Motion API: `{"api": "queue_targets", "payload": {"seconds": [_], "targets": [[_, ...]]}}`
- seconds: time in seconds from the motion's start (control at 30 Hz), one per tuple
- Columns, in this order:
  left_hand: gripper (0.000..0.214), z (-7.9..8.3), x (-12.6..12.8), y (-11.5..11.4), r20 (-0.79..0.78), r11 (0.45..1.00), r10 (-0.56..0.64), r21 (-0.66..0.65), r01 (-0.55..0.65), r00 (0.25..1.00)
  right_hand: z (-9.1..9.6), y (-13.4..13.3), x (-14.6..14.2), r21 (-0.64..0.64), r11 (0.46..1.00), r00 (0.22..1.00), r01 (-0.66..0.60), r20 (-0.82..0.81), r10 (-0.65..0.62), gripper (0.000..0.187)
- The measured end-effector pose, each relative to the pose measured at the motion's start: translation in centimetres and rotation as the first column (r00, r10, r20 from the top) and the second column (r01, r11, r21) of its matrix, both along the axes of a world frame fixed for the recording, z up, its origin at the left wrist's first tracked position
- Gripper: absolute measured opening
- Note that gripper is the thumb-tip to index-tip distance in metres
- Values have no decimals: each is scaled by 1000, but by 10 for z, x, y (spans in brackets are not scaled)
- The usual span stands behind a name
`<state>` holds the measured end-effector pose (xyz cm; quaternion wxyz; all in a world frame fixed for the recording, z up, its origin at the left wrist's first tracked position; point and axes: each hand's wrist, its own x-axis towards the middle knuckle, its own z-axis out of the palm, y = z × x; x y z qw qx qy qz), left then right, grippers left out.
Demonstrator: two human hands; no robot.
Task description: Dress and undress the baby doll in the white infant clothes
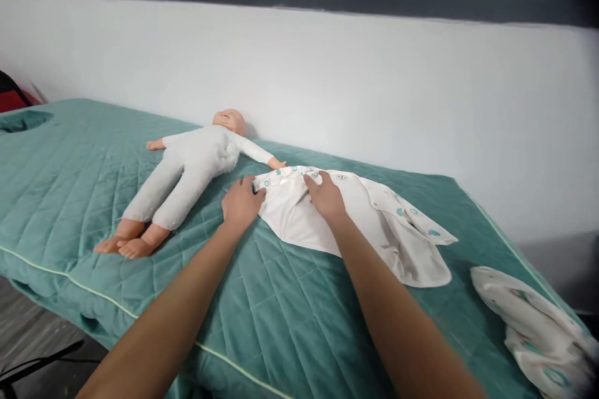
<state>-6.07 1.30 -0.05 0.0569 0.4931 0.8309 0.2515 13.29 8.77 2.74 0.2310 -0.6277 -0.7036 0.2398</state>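
Note:
A white baby shirt (318,218) with small teal prints lies spread on the green quilted bed cover, its plain inner side partly showing. My left hand (243,201) is closed on the end of a sleeve at the shirt's left. Near the collar, my right hand (326,195) pinches the fabric between thumb and fingers. Just left of the shirt a baby doll (196,148) with a white cloth body rests on its back, head toward the wall. One of the doll's hands almost meets the shirt's upper edge.
Another white printed garment (538,330) lies crumpled at the bed's right end. The quilted bed cover (262,324) has pale green piping along its edges. A white wall (327,81) rises behind the bed. At lower left, a dark stand leg (42,365) is on the floor.

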Motion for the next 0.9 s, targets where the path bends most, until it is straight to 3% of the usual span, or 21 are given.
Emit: {"api": "queue_targets", "payload": {"seconds": [0.13, 0.27, 0.37, 0.47, 0.53, 0.73, 0.8, 0.9], "targets": [[40, 6, -18, 15, 57, 996, -76, -51, 79, 995, -7, 12, -12, 35, 999, 999, -23, 39, 22, 57], [25, 10, -30, 35, 152, 984, -179, 9, 180, 972, -15, 15, -1, 32, 999, 993, -19, -118, 23, 35], [22, 8, -29, 48, 246, 958, -220, 234, 163, 944, -19, 21, 5, -7, 1000, 975, -21, -220, 19, 24], [24, -1, -24, 52, 176, 856, -192, 511, 77, 966, -22, 26, 7, -20, 999, 961, -39, -273, 32, 23], [28, -8, -23, 51, 139, 808, -177, 586, 63, 974, -23, 26, 7, -15, 999, 959, -44, -280, 38, 24], [33, -14, -22, 46, 115, 812, -69, 583, -11, 991, -23, 22, 3, 74, 991, 990, -112, -72, 117, 36], [30, -11, -16, 42, 55, 837, -97, 545, 51, 994, -22, 21, 2, 89, 989, 993, -115, -21, 117, 33], [28, -4, -2, 33, -31, 913, -220, 346, 217, 975, -21, 20, 1, 93, 991, 995, -101, -13, 103, 28]]}}
